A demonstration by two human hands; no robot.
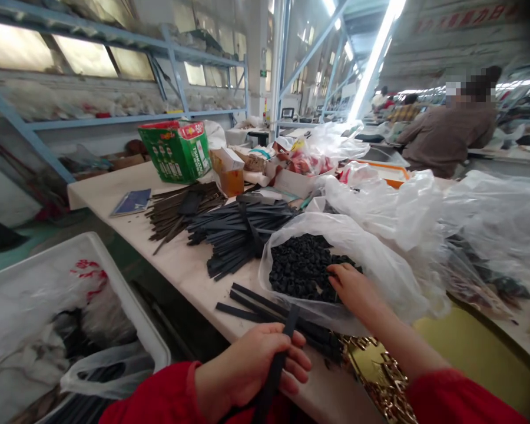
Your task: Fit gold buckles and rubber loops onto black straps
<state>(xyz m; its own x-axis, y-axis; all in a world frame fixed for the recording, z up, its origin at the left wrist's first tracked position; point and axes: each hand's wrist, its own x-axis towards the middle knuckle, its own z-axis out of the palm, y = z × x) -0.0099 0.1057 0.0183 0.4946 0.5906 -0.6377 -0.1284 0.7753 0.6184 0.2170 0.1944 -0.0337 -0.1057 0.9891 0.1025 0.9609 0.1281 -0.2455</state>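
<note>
My left hand grips a flat black strap, its thumb pressed on top and the end pointing up and away. To the right, my right hand reaches into a clear plastic bag of small black loops. Its fingertips are drawn together at the pile; what lies between them is hidden. More black straps lie on the table between my left hand and the bag. Beneath my right forearm are gold-coloured metal buckles.
Bundles of black strips and brownish strips lie beyond on the table, near a green carton. Plastic bags crowd the right. A white bin stands at left. A person sits farther off.
</note>
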